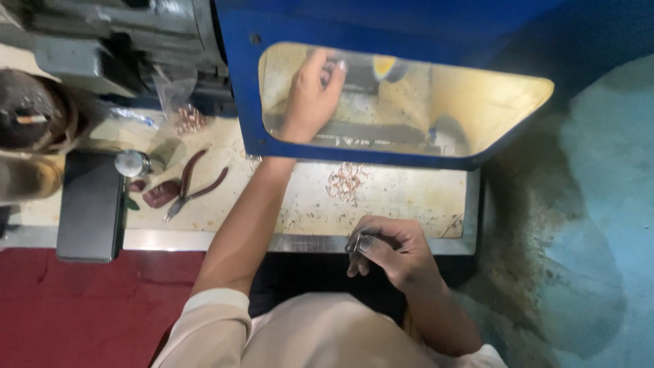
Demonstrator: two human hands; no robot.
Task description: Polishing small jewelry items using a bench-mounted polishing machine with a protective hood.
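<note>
Left hand [312, 95], upper centre, reaches behind the blue guard [238, 88], fingers pinching a small part at the machine, shielded by the window. Right hand [392, 252], lower centre, closed around a small metal piece [359, 240]. Copper rings [347, 182] lie between; pliers [194, 185] left.

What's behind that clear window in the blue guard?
Behind the window in the blue guard, the left hand reaches a grey metal part beside a yellow piece. What the fingertips grip is blurred by the pane.
</note>
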